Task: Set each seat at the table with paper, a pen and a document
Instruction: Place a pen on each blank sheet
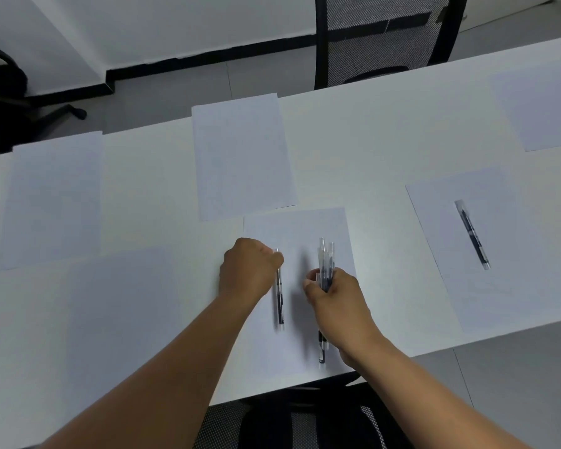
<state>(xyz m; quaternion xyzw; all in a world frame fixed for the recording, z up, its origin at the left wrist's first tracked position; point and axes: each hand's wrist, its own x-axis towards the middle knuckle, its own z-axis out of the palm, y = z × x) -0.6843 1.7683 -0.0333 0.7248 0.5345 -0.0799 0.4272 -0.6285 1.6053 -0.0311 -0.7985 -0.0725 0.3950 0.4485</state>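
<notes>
White tabletop [353, 131] fills most of the view, with grey floor and a black skirting line beyond its far edge, a black mesh chair [379, 40] pushed up on the far side and another dark mesh seat [305, 422] tucked under the near edge. Several sheets of paper lie spread across the table: the centre sheet [305, 228] directly below the hands, a far sheet [240, 157] just beyond it, a left sheet [52, 199] lying flat toward the far left, a near-left sheet [117, 303] that overlaps its lower corner, a right sheet [467, 247] turned at an angle, and a far-right sheet [538, 111] partly cut off by the frame. A lone pen [473, 234] lies diagonally on the right sheet, well apart from the hands. The left hand [248, 270] is curled into a loose fist, pinching the upper end of a single pen [279, 296] whose barrel runs toward the near edge over the centre sheet; whether its tip touches the paper cannot be told because of blur. The right hand [334, 296] is closed round a bundle of pens [325, 264], clear caps sticking out beyond the fingers and dark ends showing below the wrist. Both hands are near each other above the centre sheet, not touching.
</notes>
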